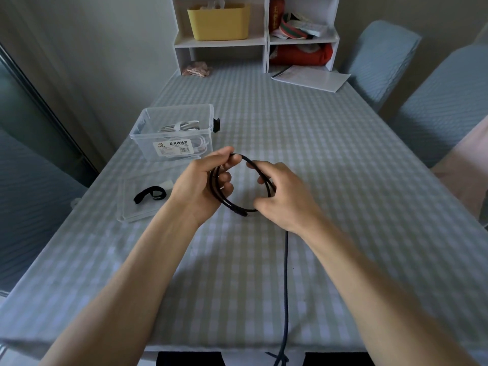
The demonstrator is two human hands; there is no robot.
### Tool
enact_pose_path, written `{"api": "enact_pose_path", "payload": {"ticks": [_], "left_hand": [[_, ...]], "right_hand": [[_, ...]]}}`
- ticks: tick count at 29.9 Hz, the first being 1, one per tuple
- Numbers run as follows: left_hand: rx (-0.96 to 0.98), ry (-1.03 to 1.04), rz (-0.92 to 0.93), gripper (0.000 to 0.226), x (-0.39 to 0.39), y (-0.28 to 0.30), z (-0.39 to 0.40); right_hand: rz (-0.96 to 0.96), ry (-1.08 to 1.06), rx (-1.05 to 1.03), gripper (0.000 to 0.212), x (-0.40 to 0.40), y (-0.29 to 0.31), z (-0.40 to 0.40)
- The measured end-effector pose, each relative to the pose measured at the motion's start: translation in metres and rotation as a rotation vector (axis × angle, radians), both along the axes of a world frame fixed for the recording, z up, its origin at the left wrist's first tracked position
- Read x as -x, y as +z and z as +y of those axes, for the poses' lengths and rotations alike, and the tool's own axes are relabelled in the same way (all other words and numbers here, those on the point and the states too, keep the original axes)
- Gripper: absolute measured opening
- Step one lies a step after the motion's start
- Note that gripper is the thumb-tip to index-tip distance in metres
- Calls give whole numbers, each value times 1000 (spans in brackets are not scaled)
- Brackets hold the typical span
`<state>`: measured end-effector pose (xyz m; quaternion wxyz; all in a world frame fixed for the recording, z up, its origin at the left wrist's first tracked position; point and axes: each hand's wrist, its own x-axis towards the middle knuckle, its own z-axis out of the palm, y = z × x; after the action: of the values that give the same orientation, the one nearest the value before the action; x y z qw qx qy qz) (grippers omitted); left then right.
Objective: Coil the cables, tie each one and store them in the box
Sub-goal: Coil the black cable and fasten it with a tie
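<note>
My left hand [200, 180] has its grip curled round the stacked loops of the black cable [253, 167], and my right hand [280, 191] pinches the coil's right side, above the counter [343, 154]. The uncoiled tail runs from under my right hand straight toward me, off the near edge; the box [158, 138] sits far-left.

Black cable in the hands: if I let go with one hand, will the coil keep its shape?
Probably not. The cable is untied, held in loops by the left hand and right hand, so they would likely spring loose. Its uncoiled tail trails off the table edge; it looks floppy and may drag.
</note>
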<state>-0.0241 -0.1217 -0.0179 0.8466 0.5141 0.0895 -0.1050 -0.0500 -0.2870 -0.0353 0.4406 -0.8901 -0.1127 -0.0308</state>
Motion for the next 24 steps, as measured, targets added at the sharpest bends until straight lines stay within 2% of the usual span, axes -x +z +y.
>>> {"api": "enact_pose_path", "payload": {"ticks": [4, 8, 10, 13, 16, 18, 22, 24], "left_hand": [[43, -5, 20, 14, -1, -3, -3], [80, 107, 22, 14, -2, -5, -2], [125, 151, 19, 17, -3, -7, 0], [134, 130, 32, 23, -4, -9, 0], [-8, 93, 53, 30, -4, -10, -4], [-114, 80, 41, 32, -3, -8, -5], [-328, -19, 12, 19, 1, -3, -9], [-425, -81, -5, 28, 1, -3, -10]], "right_hand": [[7, -63, -41, 55, -2, -1, -1], [179, -108, -143, 12, -7, -8, 0], [240, -99, -196, 18, -8, -9, 0], [259, -97, -398, 25, -6, -5, 1], [233, -136, -480, 26, -6, -3, 0], [229, -132, -426, 26, -7, -4, -1], [208, -71, -312, 21, -5, -2, 1], [202, -61, -321, 20, -5, -2, 2]]}}
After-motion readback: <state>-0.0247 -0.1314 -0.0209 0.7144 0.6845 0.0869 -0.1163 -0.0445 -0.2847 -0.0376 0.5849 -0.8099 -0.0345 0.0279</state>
